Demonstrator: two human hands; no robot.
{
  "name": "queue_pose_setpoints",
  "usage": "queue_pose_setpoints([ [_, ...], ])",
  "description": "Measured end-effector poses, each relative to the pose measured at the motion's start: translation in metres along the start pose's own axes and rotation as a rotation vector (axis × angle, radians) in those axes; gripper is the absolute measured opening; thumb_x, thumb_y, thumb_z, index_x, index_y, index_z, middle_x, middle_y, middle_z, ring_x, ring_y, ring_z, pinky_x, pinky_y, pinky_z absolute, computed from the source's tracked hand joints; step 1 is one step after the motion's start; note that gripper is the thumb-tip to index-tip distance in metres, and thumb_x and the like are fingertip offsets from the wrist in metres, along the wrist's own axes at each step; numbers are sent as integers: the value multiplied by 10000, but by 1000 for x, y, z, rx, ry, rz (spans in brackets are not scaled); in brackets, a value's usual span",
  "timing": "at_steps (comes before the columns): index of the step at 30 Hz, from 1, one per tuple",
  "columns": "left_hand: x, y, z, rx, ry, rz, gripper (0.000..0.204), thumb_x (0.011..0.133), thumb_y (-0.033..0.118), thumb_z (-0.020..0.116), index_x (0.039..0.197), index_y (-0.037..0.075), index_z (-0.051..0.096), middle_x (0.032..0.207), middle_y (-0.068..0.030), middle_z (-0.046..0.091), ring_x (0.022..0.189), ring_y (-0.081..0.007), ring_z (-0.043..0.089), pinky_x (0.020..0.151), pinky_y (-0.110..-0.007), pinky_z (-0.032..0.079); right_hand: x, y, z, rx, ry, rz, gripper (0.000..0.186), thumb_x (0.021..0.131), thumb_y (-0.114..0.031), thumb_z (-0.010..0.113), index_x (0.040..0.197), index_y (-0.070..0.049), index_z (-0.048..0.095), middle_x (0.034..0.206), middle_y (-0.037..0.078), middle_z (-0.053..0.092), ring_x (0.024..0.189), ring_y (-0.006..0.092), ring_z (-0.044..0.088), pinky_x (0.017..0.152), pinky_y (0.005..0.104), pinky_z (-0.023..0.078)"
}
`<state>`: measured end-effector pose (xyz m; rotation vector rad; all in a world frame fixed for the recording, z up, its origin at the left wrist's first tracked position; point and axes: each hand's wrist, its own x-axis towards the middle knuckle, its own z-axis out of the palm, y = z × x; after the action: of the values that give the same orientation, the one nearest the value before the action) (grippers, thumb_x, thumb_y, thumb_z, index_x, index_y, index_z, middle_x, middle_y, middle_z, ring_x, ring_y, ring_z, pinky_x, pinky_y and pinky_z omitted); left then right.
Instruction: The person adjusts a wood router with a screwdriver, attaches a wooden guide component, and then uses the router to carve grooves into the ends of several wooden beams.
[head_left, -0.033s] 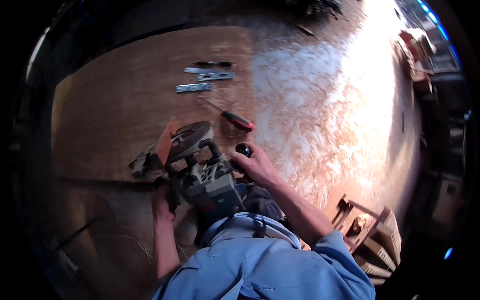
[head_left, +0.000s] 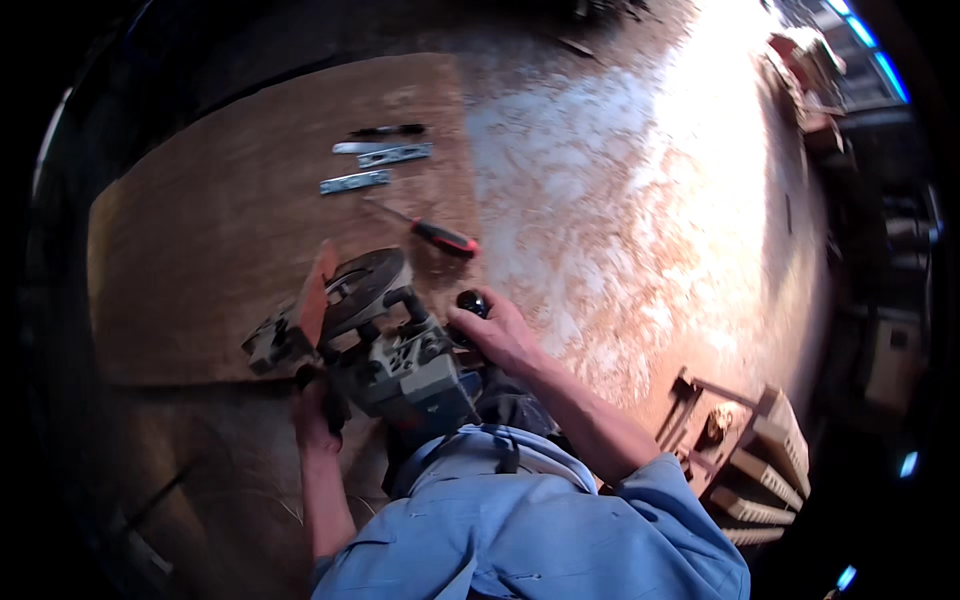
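A plunge router (head_left: 415,372) is held in front of my body, tilted so that its round base (head_left: 378,280) points away from me. My right hand (head_left: 500,330) is closed round its black knob handle (head_left: 472,303). On the other side, my left hand (head_left: 318,415) grips the second dark handle, partly in shadow. A guide fence with a reddish-brown wooden strip (head_left: 317,295) is fixed at the left of the base. Just beyond the router, a screwdriver (head_left: 445,238) with a red and black handle lies on a large brown wooden board (head_left: 200,240).
Two pale metal hinge-like plates (head_left: 395,155), a white strip (head_left: 350,147) and a dark pen-like piece (head_left: 388,131) lie farther back on the board. Shavings cover the pale floor (head_left: 600,180) to the right. Beside my right elbow stand several slatted wooden pieces (head_left: 765,470).
The whole view has shifted, so the board, small parts and screwdriver sit farther left in the picture. The router and both hands have moved slightly left too; both grips are unchanged.
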<state>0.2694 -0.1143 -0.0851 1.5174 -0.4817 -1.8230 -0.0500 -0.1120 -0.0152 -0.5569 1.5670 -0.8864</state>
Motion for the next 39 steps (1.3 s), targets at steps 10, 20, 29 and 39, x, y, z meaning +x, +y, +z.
queue_pose_setpoints([
  [10,-26,38,183,479,-356,20,235,902,263,615,1062,93,586,781,13,549,621,-80,527,528,-225,444,-106,54,-108,333,452,-7,302,889,-299,668,999,-24,612,833,24,629,754,91,564,687,262,476],
  [20,-106,-89,400,844,-606,47,276,881,269,619,1081,88,561,710,14,488,532,-87,506,452,-217,401,-225,183,-277,485,1002,-240,411,887,-403,677,969,-8,598,751,45,591,658,124,560,546,311,471],
  [29,-181,-206,591,1112,-1080,-117,298,853,248,649,1056,58,539,743,-33,534,510,-139,555,419,-268,443,-331,221,-367,1030,1274,-139,389,913,-373,645,1102,-39,584,749,28,586,532,77,518,409,259,393],
  [39,-243,-339,759,1559,-1491,-238,256,818,277,648,933,70,552,725,-27,532,507,-124,514,431,-271,410,-360,253,-407,1316,1779,-129,406,886,-388,686,1101,-49,624,919,29,611,825,116,562,717,273,468],
])
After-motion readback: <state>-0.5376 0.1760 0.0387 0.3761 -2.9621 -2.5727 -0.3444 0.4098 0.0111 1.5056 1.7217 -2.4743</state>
